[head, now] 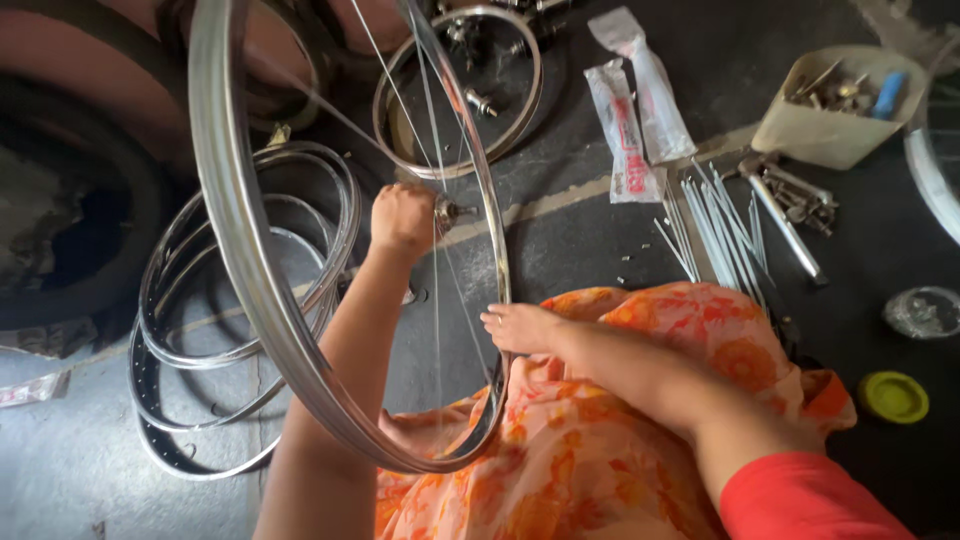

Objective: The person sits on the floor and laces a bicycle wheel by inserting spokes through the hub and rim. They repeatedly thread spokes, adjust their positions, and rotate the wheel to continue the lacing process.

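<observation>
Two hands are on one bicycle wheel rim (240,240), which I see standing upright over my lap, its lower arc resting against the orange flowered cloth (600,440) on my knees. My left hand (402,218) is clenched around the hub (448,212) at the middle of the wheel, holding it steady. My right hand (520,326) lies on the near side of the rim with fingers curled at a thin spoke (436,300); whether it pinches the spoke or only presses the rim I cannot tell.

As I judge it, the step goes best if the hub is kept from turning while each spoke is led straight to its hole, with no bend put into the wire. I would keep the rim leaning on the cloth so it does not roll.

Loose spokes (715,225) lie in a bundle on the dark floor (860,250) toward its far right side, just beside a metal tool (785,225) and a cardboard tray of small parts (835,105). Bare rims (200,330) are stacked at the left edge of the floor, another rim (460,90) lies at the far edge, and a yellow lid (893,397) sits at the right.
</observation>
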